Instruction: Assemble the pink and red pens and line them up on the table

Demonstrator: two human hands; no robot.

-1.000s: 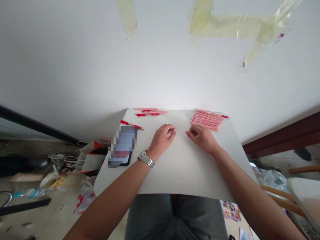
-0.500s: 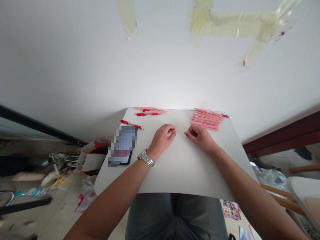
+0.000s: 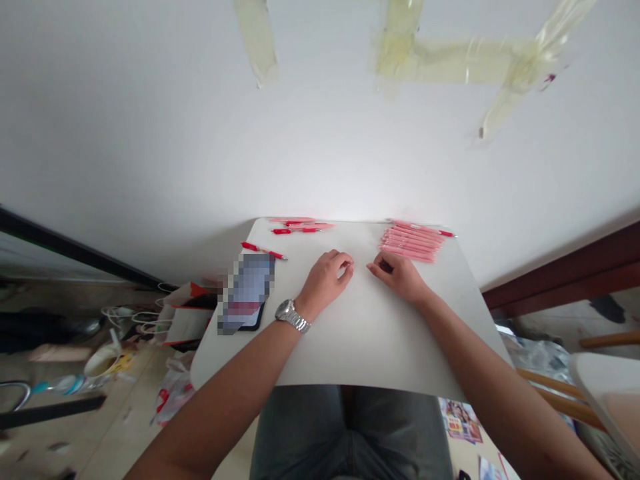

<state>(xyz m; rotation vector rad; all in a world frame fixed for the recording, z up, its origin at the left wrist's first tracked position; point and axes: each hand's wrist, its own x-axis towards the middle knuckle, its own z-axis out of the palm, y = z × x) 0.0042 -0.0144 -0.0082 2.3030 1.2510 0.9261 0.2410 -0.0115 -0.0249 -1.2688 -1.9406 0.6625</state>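
Two curled hands [image 3: 327, 277] [image 3: 400, 277] rest near pink pens [image 3: 413, 241].

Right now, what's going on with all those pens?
A person sits at a white table, both hands loosely curled; I can't see anything in them. The right hand is close to a row of pink pens. The left hand is apart from the right. Farther left are a few red and pink pens and a phone with a red pen beside it.
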